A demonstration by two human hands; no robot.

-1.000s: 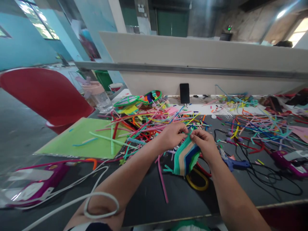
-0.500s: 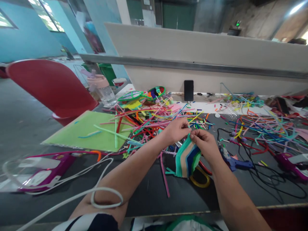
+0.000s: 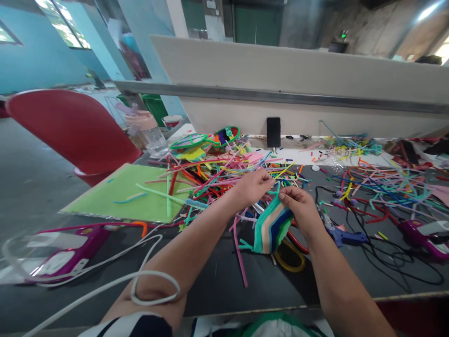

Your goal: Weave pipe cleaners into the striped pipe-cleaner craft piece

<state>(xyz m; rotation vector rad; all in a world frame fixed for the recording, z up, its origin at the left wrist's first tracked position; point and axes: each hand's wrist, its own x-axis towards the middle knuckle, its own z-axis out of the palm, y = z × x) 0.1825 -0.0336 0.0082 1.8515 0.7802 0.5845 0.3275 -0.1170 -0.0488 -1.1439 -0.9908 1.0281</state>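
A striped piece made of pipe cleaners, in teal, beige, dark blue and green bands, hangs tilted above the dark table. My right hand pinches its upper corner between thumb and fingers. From that corner a short teal end sticks up. Just left of it is my left hand, fingertips pressed together; what they hold, if anything, is too small to make out. Loose teal ends poke out at the piece's lower left. Beneath the piece lie yellow-handled scissors, partly covered, and a pink pipe cleaner.
Loose pipe cleaners are heaped behind my hands. A blue glue gun with black cables lies right. At left are a green sheet, a purple device and a white cable crossing my left forearm. A phone leans against the partition.
My left hand has drawn slightly left, away from the piece's top corner, so the teal end there now shows. My right hand keeps its pinch, and the striped piece has tilted a little.
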